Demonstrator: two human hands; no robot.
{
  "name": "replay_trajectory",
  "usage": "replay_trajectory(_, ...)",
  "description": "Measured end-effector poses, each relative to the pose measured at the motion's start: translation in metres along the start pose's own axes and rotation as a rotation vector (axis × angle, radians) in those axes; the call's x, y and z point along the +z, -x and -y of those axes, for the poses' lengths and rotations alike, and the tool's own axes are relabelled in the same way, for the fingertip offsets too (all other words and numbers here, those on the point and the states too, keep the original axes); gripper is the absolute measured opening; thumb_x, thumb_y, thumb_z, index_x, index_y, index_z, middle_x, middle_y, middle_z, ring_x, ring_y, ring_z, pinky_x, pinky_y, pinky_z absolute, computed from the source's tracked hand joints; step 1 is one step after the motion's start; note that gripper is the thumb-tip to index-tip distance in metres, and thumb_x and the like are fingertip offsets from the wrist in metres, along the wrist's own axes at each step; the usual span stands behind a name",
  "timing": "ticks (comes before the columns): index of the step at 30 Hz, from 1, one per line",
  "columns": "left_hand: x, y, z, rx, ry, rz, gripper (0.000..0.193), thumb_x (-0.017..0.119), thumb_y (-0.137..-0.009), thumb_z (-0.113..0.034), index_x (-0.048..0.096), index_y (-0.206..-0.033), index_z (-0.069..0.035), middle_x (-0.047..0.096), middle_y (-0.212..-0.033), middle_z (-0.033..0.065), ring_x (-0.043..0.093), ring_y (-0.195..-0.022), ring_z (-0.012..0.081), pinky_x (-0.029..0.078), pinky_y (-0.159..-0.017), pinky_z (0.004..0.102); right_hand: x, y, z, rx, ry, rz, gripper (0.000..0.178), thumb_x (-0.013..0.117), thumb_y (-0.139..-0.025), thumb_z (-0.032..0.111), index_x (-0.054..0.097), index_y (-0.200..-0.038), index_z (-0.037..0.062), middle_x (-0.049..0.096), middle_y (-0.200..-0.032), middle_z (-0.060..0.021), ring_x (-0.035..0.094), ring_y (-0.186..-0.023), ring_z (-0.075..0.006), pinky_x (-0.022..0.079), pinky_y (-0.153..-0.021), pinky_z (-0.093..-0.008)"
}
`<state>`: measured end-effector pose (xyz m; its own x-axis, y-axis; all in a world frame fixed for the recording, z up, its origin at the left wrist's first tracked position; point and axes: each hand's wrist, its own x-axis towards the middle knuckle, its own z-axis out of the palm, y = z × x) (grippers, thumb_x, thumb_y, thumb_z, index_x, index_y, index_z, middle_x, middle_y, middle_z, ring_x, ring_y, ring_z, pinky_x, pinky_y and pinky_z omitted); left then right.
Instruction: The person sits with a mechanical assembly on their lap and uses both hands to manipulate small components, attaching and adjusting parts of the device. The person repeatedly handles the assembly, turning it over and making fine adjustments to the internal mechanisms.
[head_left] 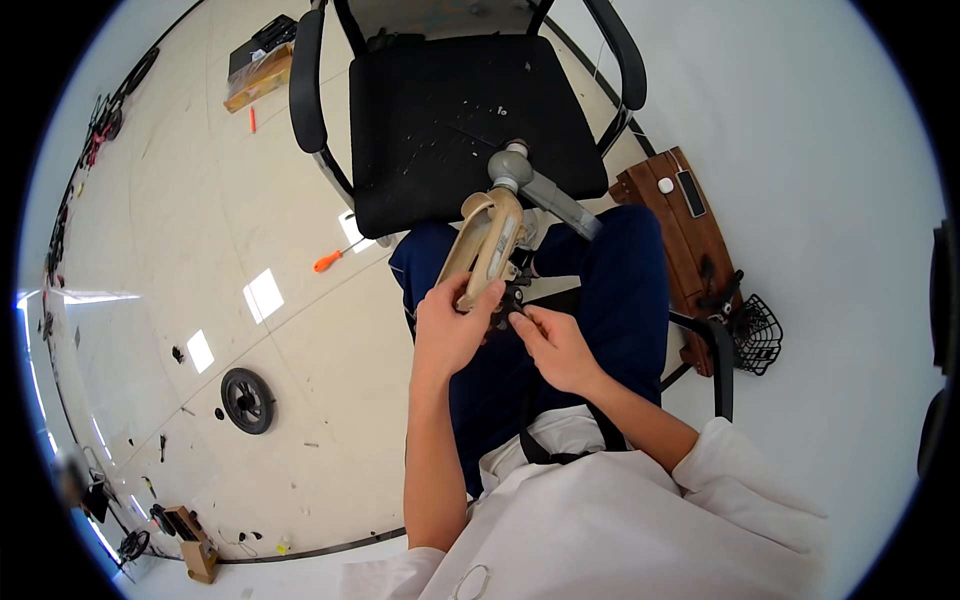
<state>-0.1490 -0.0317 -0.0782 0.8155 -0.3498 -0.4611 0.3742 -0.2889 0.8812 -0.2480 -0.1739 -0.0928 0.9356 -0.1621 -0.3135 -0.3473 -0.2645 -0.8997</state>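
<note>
Across my lap and against the chair's front edge lies a beige, two-pronged frame part [497,240], perhaps from a small bike or a stroller. A rounded grey joint [510,170] sits at its far end, with a grey tube [560,203] running off to the right. My left hand [452,322] is closed around the near end of the beige part, thumb on top. Close beside it, my right hand [557,345] pinches at a small dark fitting [508,303] below that end. Fingers cover most of the fitting, so its shape is unclear.
A black office chair [450,110] faces me, small bits scattered on its seat. On the floor at left lie an orange-handled screwdriver [327,262] and a black wheel [247,400]. At right, a brown wooden box [680,230] carries a phone [690,193]; a wire basket [758,335] is beside it.
</note>
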Motion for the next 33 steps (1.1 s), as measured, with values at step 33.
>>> replay_trajectory(33,-0.002,-0.005,0.004,-0.115,0.326,0.122,0.048,0.044,-0.104,-0.033,0.061,-0.099,0.011,0.062,-0.067,0.0125,0.060,-0.044,0.0177,0.051,-0.037,0.0265,0.003,-0.009,0.004,-0.086,0.084,-0.043,0.036,0.046,-0.103,0.023,0.058,-0.082,-0.0044,0.053,-0.060,-0.0204,0.055,-0.053,-0.0332,0.042,-0.051,-0.0383)
